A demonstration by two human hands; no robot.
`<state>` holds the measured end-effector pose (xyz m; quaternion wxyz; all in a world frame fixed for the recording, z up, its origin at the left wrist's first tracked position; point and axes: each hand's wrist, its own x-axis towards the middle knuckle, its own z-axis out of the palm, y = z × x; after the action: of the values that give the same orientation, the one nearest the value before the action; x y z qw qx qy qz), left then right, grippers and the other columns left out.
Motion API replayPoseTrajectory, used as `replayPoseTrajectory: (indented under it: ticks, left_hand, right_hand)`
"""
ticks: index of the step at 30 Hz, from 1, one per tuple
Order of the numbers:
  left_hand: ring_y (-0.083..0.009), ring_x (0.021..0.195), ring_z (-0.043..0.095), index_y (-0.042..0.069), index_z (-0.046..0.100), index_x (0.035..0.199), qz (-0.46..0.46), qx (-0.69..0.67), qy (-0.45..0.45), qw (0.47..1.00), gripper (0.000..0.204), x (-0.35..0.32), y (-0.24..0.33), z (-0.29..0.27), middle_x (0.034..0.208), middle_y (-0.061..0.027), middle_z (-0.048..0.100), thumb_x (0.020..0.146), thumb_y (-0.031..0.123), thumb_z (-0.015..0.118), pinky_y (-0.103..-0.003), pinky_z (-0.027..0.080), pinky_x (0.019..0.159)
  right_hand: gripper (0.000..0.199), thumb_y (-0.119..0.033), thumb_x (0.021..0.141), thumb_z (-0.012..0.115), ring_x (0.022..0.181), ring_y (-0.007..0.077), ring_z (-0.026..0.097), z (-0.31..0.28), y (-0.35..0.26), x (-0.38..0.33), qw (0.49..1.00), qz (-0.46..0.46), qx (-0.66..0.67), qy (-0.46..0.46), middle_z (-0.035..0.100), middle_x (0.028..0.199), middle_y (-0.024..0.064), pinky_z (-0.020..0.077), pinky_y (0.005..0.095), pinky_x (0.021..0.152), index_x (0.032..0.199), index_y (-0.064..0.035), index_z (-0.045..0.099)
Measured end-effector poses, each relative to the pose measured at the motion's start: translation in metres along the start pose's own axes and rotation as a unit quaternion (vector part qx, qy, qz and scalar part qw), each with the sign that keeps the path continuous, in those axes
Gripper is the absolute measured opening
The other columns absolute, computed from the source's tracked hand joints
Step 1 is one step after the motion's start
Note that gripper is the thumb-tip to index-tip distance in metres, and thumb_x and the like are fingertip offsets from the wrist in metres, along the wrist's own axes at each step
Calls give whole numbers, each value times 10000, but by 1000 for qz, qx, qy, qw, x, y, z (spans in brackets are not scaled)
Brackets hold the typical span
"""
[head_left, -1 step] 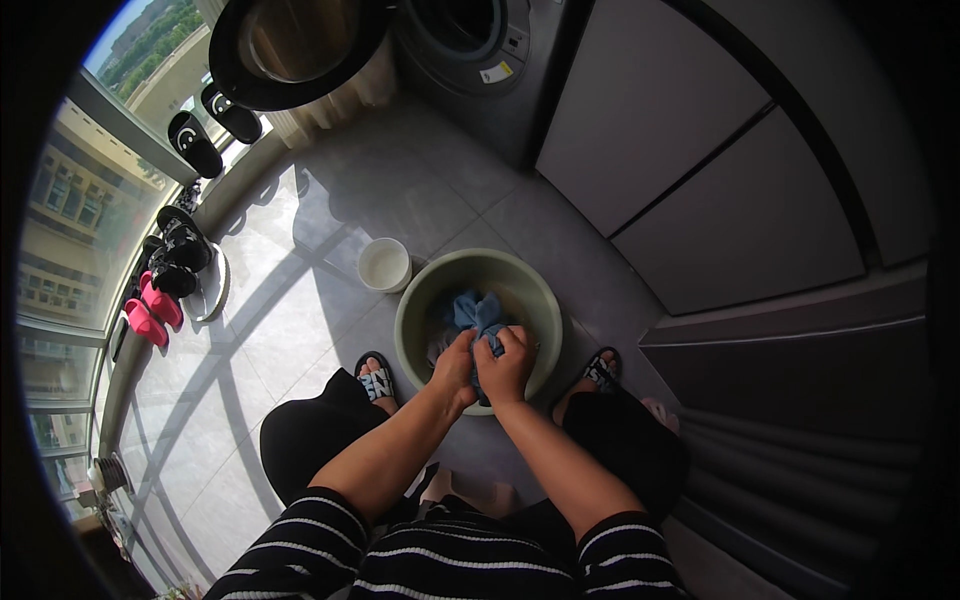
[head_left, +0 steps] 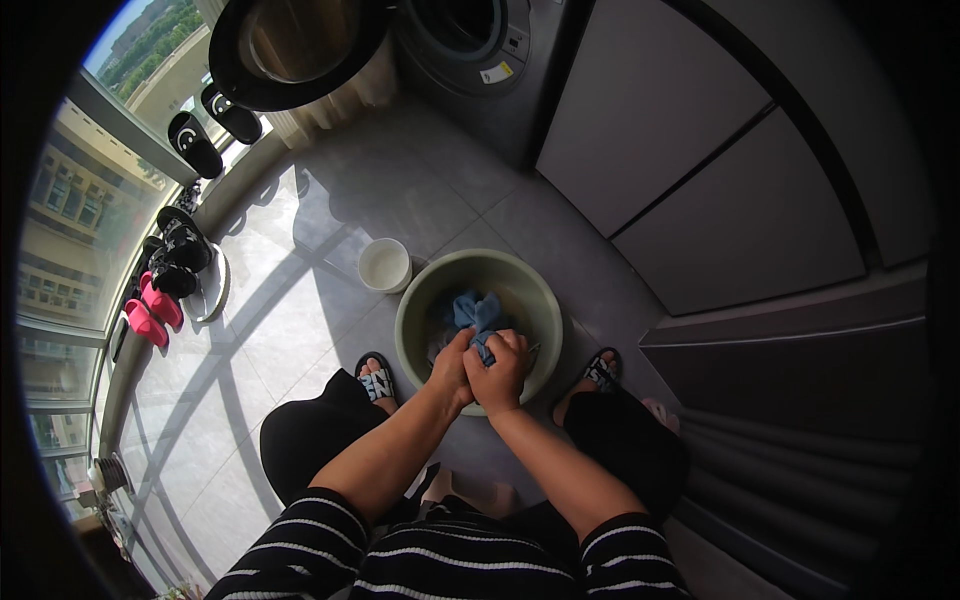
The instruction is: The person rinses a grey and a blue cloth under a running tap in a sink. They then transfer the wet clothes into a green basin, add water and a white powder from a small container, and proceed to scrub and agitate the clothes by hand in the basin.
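nearest are two striped sleeves, and two bare forearms that run from them out over the knees. the left hand [head_left: 452, 368] and right hand [head_left: 498, 372] meet knuckle to knuckle over the near rim of the basin [head_left: 415, 318], each grip clenched on the blue cloth [head_left: 474, 312], which lies bunched inside the basin, its far part loose past the fingers. held close together like that, the fists look set to rub the cloth against itself, low enough to keep the drips in the bowl. one basin, one cloth. two sandalled feet flank it on the floor [head_left: 300, 330], one at each side, which steadies the crouch. just beyond the basin's far left rim stands one small white bowl [head_left: 384, 264], near but not touching, within easy reach. farther along the floor's left edge by the window sit pairs of shoes, pink [head_left: 150, 308] and black [head_left: 180, 250]; i cannot count them surely. at the far edge stands one washer [head_left: 470, 40], with a dark round tub [head_left: 295, 45] left of it.
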<state>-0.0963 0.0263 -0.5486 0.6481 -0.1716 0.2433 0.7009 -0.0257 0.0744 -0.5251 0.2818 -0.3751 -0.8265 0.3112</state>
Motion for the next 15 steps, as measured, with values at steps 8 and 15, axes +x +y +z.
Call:
replayPoseTrajectory:
  ticks: [8, 15]
  left_hand:
    - [-194, 856, 618, 47, 579, 1035, 43, 81, 98, 991, 256, -2, -16, 13, 916, -68, 638, 927, 256, 476, -321, 508, 773]
    - [-153, 741, 570, 56, 556, 1051, 293, 275, -78, 912, 283, 12, -6, -69, 789, -27, 557, 957, 289, 426, -315, 476, 777]
  right_hand:
    - [206, -136, 708, 624, 763, 367, 532, -13, 9, 25, 992, 94, 75, 49, 555, 756, 142, 439, 427, 683, 655, 13, 492]
    - [221, -212, 698, 646, 909, 376, 507, -41, -48, -13, 987, -148, 40, -56, 529, 972, 159, 423, 471, 761, 803, -43, 550]
